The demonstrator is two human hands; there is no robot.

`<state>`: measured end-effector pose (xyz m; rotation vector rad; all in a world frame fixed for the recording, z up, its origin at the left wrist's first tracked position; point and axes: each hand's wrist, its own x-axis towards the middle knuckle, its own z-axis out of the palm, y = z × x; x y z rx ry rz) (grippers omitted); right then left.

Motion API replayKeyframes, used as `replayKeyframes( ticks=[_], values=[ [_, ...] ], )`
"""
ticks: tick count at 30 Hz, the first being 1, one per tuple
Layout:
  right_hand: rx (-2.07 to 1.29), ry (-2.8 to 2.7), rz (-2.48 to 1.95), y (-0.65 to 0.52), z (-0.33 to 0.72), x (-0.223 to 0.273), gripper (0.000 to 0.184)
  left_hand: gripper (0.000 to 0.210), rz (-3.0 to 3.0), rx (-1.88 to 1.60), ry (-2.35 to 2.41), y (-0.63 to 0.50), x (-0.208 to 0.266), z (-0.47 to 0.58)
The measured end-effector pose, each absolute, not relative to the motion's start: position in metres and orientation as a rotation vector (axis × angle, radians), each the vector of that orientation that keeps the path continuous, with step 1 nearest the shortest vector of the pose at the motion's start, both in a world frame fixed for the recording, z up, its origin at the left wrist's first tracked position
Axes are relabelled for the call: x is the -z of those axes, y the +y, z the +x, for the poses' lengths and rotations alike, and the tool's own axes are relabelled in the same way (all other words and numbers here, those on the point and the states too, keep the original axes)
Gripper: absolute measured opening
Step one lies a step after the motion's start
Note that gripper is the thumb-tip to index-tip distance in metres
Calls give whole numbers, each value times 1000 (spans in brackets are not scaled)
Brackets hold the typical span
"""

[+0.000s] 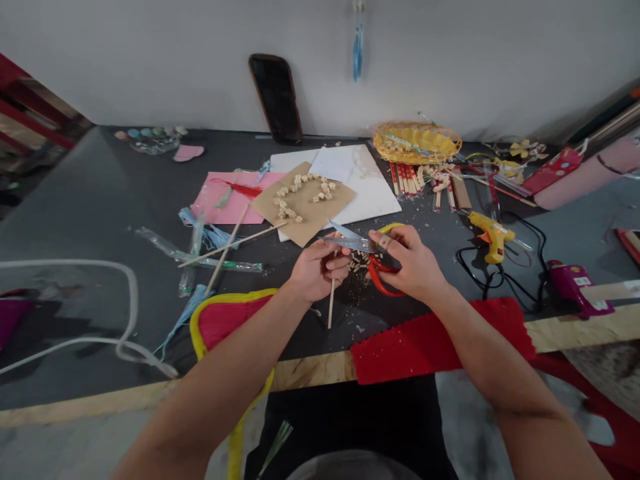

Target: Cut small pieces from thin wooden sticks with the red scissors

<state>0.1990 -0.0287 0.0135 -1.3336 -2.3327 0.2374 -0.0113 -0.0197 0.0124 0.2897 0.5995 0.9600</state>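
My right hand [411, 260] grips a pair of scissors [387, 267] with red and yellow handles, its blades spread apart and pointing left. Closed around a thin wooden stick [331, 303], my left hand [320, 267] sits at the blade tips; the stick's lower end hangs below the fingers. Whether the blades touch the stick I cannot tell. Small cut pieces [357, 261] lie scattered on the table under the scissors. Just beyond, a brown paper square [300, 230] carries little clusters of pale wooden bits [290, 212] set in a curve.
Two long sticks [233, 247] cross at the left near blue tassels [187, 310] and pink paper [205, 200]. A yellow glue gun [493, 235] with a black cord lies right. Behind stand a yellow basket [417, 157] and a phone [277, 100]. Red cloth [400, 350] covers part of the front edge.
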Motion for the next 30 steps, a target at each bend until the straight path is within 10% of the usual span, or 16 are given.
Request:
replayKeyframes(
  ticks=[30],
  values=[
    [-80, -2138, -1768, 4, 237, 8, 54, 19, 450, -954, 547, -21, -10, -9]
  ],
)
